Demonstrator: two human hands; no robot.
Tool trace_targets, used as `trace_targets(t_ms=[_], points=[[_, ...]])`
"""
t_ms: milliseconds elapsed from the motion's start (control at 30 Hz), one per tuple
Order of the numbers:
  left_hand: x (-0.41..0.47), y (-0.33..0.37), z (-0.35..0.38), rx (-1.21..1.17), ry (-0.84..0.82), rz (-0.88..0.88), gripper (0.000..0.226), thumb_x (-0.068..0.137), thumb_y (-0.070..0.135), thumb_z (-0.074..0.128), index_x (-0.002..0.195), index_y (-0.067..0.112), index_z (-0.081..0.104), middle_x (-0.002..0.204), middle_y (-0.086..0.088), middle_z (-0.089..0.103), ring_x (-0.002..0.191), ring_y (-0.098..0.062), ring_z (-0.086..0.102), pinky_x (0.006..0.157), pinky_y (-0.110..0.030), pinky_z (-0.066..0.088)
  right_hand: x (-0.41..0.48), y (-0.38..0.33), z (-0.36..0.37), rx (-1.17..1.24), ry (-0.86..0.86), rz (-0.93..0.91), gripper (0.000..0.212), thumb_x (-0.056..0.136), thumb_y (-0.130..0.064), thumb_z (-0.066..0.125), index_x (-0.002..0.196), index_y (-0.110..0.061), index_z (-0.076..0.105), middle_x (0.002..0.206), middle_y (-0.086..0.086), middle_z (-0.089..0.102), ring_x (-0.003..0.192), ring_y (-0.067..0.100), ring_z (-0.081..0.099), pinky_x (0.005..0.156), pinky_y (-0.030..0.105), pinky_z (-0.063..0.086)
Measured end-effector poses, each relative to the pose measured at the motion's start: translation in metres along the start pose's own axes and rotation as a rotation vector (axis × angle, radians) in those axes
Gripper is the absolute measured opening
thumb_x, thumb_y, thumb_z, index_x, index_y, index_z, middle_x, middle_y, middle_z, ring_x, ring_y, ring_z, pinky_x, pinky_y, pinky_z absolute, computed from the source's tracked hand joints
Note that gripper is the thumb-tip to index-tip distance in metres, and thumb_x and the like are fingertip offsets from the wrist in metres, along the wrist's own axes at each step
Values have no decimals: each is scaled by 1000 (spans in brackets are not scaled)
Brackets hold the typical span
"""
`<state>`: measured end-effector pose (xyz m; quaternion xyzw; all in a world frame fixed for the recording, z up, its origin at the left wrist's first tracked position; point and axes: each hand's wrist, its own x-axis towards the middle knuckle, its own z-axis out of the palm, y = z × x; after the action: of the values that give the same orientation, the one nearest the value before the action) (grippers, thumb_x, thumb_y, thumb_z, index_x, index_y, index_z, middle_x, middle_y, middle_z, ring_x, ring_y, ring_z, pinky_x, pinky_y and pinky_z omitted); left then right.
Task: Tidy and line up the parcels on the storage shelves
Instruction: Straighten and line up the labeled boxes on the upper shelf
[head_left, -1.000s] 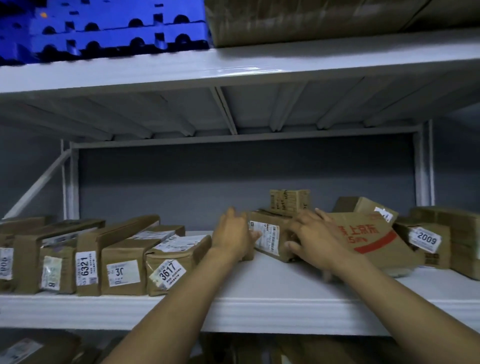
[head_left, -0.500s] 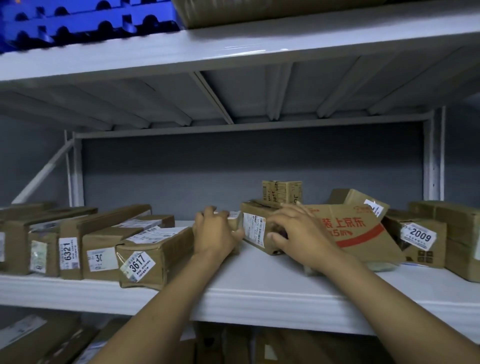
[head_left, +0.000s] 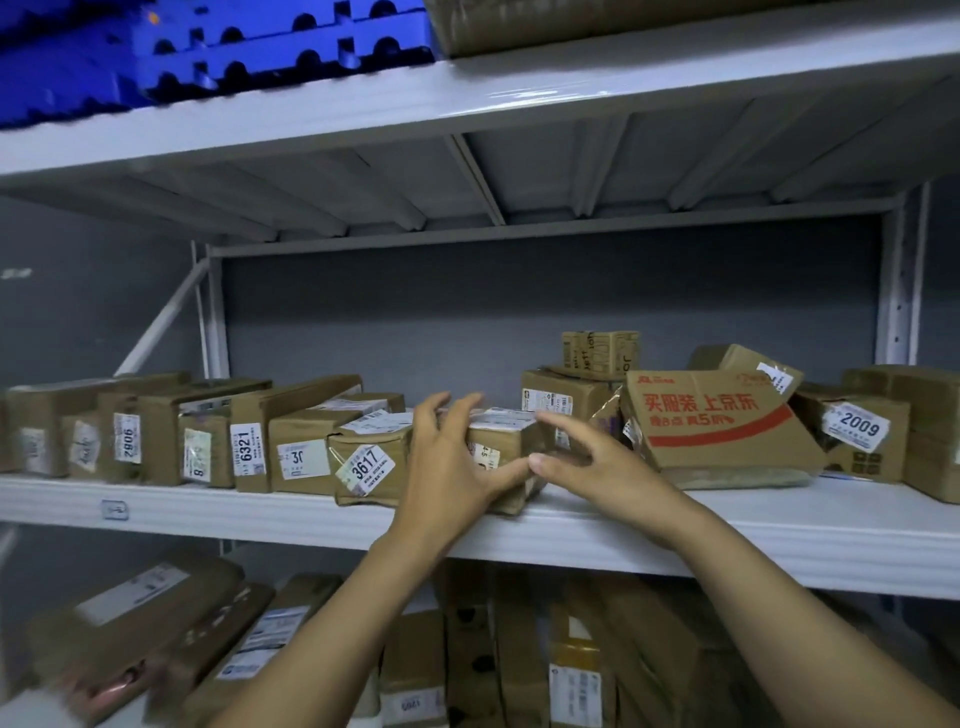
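Parcel (head_left: 506, 441), small, at shelf (head_left: 779, 514) front edge, just beside box 3617 (head_left: 363, 457). Left hand (head_left: 447, 478) spread wide over it. Right hand (head_left: 597, 467) spread alongside, bare shelf beneath.

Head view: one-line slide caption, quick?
Left hand spread over a small brown cardboard parcel, right hand at its right end, beside the brown cardboard box labelled 3617 on the white metal shelf.

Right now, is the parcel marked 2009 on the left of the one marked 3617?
No, the parcel marked 2009 sits far to the right of the parcel marked 3617 on the same shelf.
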<state>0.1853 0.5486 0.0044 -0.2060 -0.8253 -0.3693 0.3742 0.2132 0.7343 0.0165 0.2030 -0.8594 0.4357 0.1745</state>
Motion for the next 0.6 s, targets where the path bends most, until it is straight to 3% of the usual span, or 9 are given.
trace_targets(t_ms=[67, 100, 200, 300, 367, 433, 600], points=[[-4, -10, -5, -41, -75, 11, 83, 66, 50, 80, 139, 30, 44, 148, 0, 31, 137, -15, 30, 111, -29, 29, -6, -1, 9, 10, 19, 11, 48, 89, -39, 65, 133, -41, 45, 129, -23, 47, 109, -14, 45, 83, 0, 35], [-6, -16, -7, -50, -100, 37, 81, 68, 44, 82, 139, 30, 45, 148, 1, 34, 138, -14, 29, 112, -27, 26, -8, -2, 13, 2, 41, 19, 48, 88, -38, 66, 132, -40, 45, 129, -20, 49, 109, -14, 47, 84, 0, 36], [-11, -31, -15, -21, -117, 164, 72, 75, 28, 80, 139, 26, 47, 146, 3, 40, 138, -13, 32, 115, -31, 28, -7, -3, 22, -144, 134, 53, 57, 85, -42, 69, 136, -37, 43, 153, -10, 28, 137, 8, 33, 107, 22, 30], [-9, -41, -28, 126, 32, 362, 67, 73, 21, 81, 134, 22, 53, 138, 1, 49, 131, -17, 40, 109, -39, 37, -6, -12, 31, -287, 188, 53, 53, 88, -42, 65, 134, -33, 42, 157, -12, 18, 141, 10, 25, 105, 23, 24], [-3, -50, -37, 246, 117, 397, 69, 69, 26, 84, 131, 22, 56, 133, -1, 55, 129, -22, 44, 105, -46, 35, -5, -19, 37, -324, 198, 21, 41, 94, -34, 58, 132, -31, 43, 151, -8, 32, 128, 10, 39, 96, 21, 30], [5, -62, -46, 312, 101, 322, 69, 68, 33, 84, 131, 21, 57, 135, -5, 55, 131, -27, 43, 108, -49, 29, -2, -24, 43, -355, 198, -10, 36, 97, -28, 53, 132, -31, 44, 143, -7, 42, 112, 7, 45, 89, 19, 34], [14, -90, -64, 422, -113, 219, 71, 75, 57, 68, 139, 34, 46, 143, 8, 48, 141, -16, 29, 116, -49, -1, 6, -28, 49, -377, 171, 26, 47, 91, -32, 63, 133, -34, 41, 136, -13, 42, 113, 5, 43, 92, 19, 34]])
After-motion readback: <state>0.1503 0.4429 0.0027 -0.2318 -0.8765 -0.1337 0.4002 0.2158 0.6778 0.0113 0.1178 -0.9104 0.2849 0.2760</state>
